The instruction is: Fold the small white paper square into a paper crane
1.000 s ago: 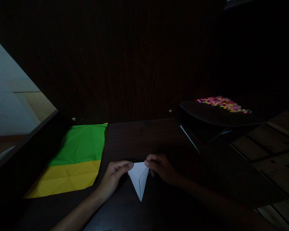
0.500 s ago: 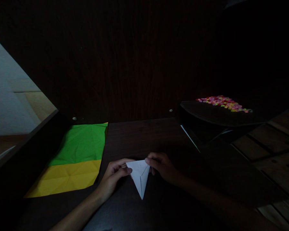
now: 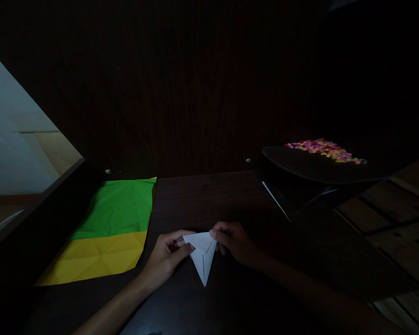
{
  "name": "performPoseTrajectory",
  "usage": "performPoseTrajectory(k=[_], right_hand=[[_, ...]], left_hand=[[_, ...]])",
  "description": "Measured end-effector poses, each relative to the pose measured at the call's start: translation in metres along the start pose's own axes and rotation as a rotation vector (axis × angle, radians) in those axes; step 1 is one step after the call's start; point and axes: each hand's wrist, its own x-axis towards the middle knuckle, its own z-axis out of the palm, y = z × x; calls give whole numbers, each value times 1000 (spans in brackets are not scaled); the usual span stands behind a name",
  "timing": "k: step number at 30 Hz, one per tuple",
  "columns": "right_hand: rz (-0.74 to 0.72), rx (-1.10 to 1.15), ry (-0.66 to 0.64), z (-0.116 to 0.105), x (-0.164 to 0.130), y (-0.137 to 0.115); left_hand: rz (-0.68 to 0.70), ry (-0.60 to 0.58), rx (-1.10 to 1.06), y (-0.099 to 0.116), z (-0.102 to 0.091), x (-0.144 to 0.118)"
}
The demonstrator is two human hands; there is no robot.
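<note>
This looks like a dim room in a home, set up as a small craft corner. A dark wooden tabletop (image 3: 209, 195) stands against a dark wood-grain back panel (image 3: 195, 93), with pale wall and floor showing at the left. Creased green and yellow paper sheets (image 3: 108, 228) lie on it, a folded white paper triangle (image 3: 203, 253) sits near the front edge, and a heap of small bright multicoloured beads (image 3: 323, 150) rests on a dark raised shelf (image 3: 300, 167).
</note>
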Motion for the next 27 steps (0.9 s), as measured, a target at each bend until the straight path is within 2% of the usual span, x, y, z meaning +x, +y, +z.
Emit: performPoseTrajectory(k=[11,18,27], right_hand=[[27,31,12,2,1,0],[-4,-18,0,3,1,-2],[-33,-53,-8,3,-1,-1]], left_hand=[[11,61,25,-3,0,1],[18,116,134,-1,1,1],[-32,83,113,4,4,1]])
